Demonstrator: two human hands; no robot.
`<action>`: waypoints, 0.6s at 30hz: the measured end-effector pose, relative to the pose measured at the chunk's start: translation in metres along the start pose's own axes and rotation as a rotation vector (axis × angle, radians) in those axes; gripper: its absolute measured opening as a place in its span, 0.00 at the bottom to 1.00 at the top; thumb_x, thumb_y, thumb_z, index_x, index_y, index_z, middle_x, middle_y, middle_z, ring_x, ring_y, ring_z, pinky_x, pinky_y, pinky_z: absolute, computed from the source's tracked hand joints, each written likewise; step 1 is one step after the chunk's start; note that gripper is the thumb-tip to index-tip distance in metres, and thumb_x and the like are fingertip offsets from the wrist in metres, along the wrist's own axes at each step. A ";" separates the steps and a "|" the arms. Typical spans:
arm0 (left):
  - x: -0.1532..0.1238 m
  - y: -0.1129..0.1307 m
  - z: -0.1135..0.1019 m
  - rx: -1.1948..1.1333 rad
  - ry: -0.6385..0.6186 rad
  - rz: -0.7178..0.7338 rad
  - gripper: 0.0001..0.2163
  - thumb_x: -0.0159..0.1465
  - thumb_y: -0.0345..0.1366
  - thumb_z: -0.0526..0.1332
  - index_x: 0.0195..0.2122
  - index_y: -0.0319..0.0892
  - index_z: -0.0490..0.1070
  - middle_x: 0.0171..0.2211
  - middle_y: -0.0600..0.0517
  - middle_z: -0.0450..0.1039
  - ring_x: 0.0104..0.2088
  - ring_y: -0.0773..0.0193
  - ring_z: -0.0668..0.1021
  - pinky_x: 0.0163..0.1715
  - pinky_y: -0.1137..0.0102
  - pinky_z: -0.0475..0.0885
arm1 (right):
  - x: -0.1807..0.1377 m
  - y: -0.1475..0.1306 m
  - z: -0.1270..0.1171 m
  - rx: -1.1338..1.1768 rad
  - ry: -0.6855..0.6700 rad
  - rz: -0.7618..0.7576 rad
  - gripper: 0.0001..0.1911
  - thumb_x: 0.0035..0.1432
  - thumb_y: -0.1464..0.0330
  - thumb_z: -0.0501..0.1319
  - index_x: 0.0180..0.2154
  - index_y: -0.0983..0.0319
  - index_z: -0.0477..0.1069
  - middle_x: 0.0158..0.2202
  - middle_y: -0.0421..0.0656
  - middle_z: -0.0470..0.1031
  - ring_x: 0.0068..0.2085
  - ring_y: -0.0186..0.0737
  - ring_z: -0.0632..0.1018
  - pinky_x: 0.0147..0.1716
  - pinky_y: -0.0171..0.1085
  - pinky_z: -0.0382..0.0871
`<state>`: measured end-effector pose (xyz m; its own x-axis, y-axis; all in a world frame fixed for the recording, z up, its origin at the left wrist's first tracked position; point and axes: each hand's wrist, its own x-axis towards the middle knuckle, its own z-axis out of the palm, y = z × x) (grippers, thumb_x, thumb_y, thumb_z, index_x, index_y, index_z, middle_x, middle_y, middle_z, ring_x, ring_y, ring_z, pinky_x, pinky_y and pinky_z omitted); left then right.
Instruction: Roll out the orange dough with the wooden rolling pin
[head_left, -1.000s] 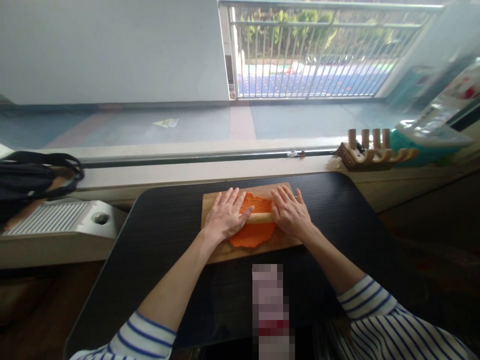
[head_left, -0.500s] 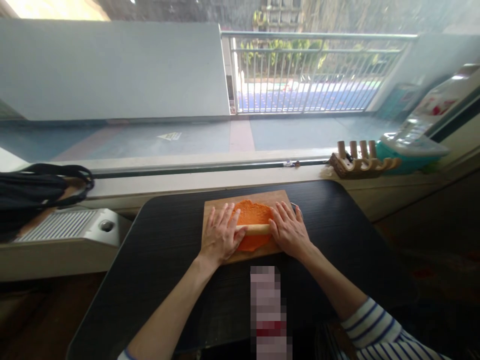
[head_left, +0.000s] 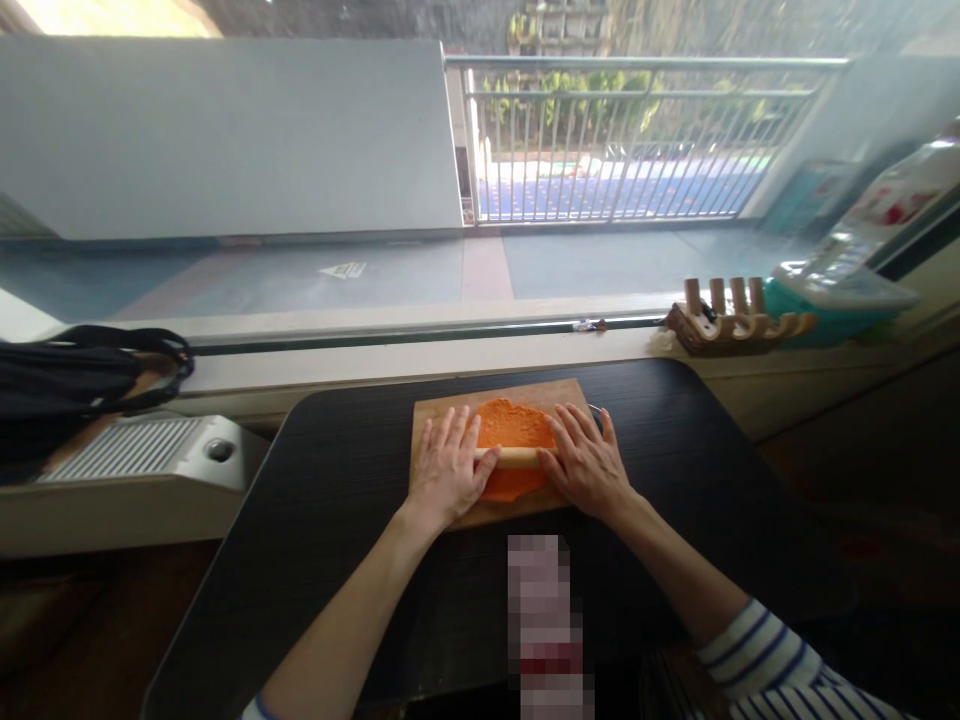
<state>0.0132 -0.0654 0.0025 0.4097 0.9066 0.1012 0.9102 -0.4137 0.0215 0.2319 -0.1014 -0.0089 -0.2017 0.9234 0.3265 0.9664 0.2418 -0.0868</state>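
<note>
A pale wooden rolling pin point(head_left: 517, 458) lies across a flattened orange sheet point(head_left: 514, 424) that looks like dough or clay. The sheet rests on a wooden board point(head_left: 442, 408). My left hand point(head_left: 450, 463) lies over the pin's left end, fingers stretched forward and thumb along the pin. Over its right end is my right hand point(head_left: 587, 458), its fingers also extended and its thumb touching the pin. Both palms hide the pin's ends. Neither hand is wrapped round it.
The board sits on a black table point(head_left: 337, 470) against a window ledge point(head_left: 375, 365). On the ledge at right stand a wooden rack point(head_left: 735, 325), a teal container point(head_left: 832, 305) and a plastic bottle point(head_left: 877, 220). A black bag point(head_left: 67, 370) and a white slatted unit point(head_left: 150, 450) are at left.
The view has shifted slightly, so everything appears a little further right. Both hands stay over the rolling pin, with only a small shift of the fingers and thumbs.
</note>
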 end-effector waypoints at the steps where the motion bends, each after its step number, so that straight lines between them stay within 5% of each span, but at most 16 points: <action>1: 0.004 0.000 0.000 -0.001 0.000 -0.005 0.30 0.67 0.52 0.39 0.63 0.38 0.57 0.65 0.44 0.53 0.65 0.51 0.54 0.63 0.53 0.47 | 0.004 0.001 0.001 -0.007 -0.004 0.011 0.26 0.66 0.57 0.46 0.57 0.64 0.62 0.61 0.52 0.61 0.63 0.48 0.59 0.61 0.57 0.37; 18: 0.048 -0.012 0.009 -0.063 -0.020 -0.028 0.31 0.66 0.54 0.37 0.63 0.41 0.56 0.63 0.44 0.57 0.64 0.53 0.58 0.62 0.53 0.49 | 0.042 0.014 0.009 0.057 -0.082 0.118 0.23 0.65 0.61 0.44 0.58 0.60 0.61 0.59 0.48 0.66 0.60 0.46 0.62 0.60 0.55 0.44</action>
<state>0.0226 -0.0160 -0.0017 0.3860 0.9190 0.0802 0.9158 -0.3922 0.0871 0.2354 -0.0562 -0.0049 -0.1015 0.9672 0.2329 0.9742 0.1441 -0.1738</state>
